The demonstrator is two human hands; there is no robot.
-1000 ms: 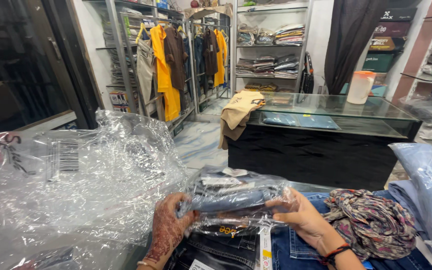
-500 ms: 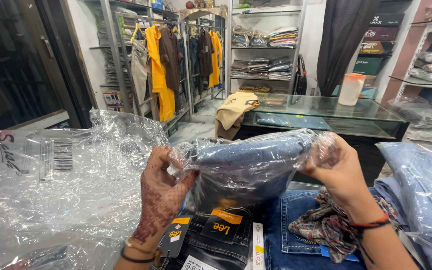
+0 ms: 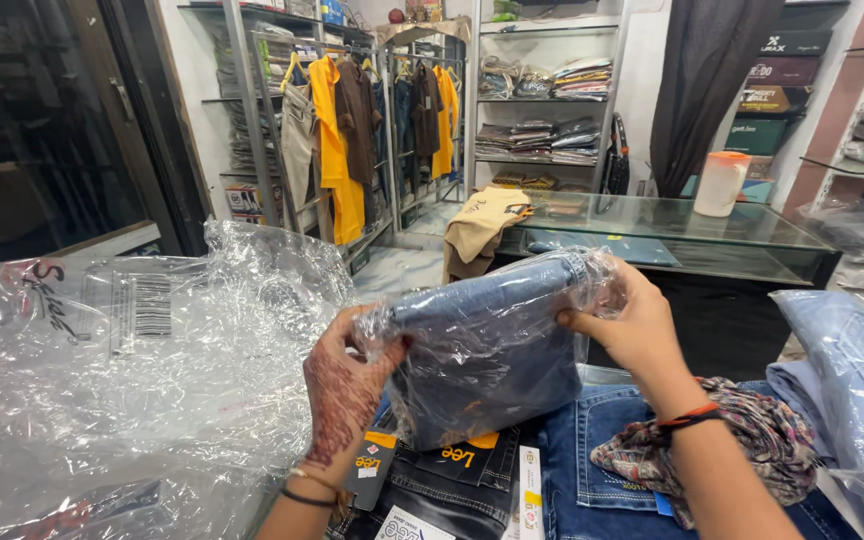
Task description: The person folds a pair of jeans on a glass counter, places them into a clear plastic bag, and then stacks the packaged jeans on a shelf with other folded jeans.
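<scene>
In the head view, both hands are gripping a pair of folded blue jeans in a clear plastic bag [image 3: 487,360], holding it up in front of the chest, above a stack of dark jeans [image 3: 442,490] with orange-and-black tags. The left hand [image 3: 347,385], patterned with henna, is clamping the package's left edge, fingers curling onto the plastic. The right hand [image 3: 627,325] is pinching the upper right corner, thumb on the front. The hands are apart, one at each end of the package. A large crumpled heap of clear plastic bags [image 3: 142,400] is lying to the left. A patterned cloth [image 3: 742,450] is resting on open blue jeans [image 3: 592,470] under the right wrist. Behind, a glass-topped desk [image 3: 692,225] is carrying a white container with an orange lid [image 3: 722,183].
</scene>
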